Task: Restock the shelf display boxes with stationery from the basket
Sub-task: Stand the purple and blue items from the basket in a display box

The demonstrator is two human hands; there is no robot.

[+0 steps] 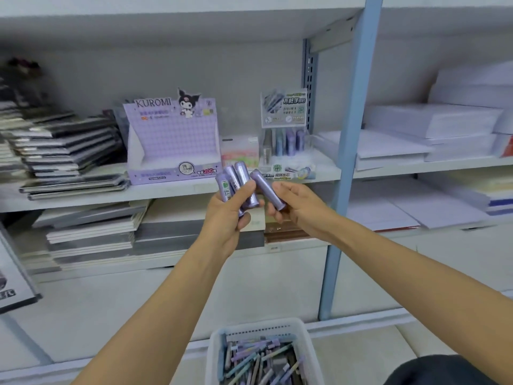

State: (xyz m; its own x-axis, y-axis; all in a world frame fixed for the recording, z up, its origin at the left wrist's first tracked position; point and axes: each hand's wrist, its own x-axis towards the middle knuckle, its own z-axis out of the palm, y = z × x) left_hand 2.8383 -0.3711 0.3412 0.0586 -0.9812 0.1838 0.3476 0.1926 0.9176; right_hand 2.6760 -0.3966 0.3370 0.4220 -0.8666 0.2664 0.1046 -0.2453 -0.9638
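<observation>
A left hand grips three glittery purple tubes; the right hand pinches a fourth tube before a purple display box lettered "KUROMI", "2B 0.5".

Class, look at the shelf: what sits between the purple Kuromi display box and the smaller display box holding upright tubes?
In the head view, a small pastel box stands between the Kuromi box and the tube display box.

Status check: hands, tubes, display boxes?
Left hand gripping three purple tubes. Right hand holding one tube. Kuromi box looks empty. Nothing blocking.
</observation>
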